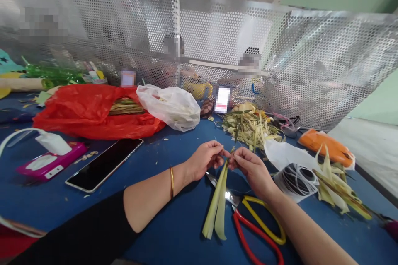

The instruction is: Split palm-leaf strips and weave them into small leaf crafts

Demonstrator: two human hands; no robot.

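Pale green leaf strips (217,207) hang down from between my two hands, joined at their narrow top. My left hand (209,159) has its fingers curled beside that top, a thin thread seeming to stick up by its fingertips. With thumb and forefinger pinched, my right hand (250,167) holds the tip of the leaf strips. Under and beside the strips lie scissors (232,198) with one red and one yellow handle, their blades partly open. A spool of grey-white thread (297,182) stands right of my right wrist.
On the blue table (174,232) lie a black phone (105,165), a magenta power strip (56,161), a red bag (83,109), a white bag (174,107), a heap of leaf scraps (248,126), an orange packet (326,149) and dried leaves (342,190). A perforated metal screen (214,33) stands behind.
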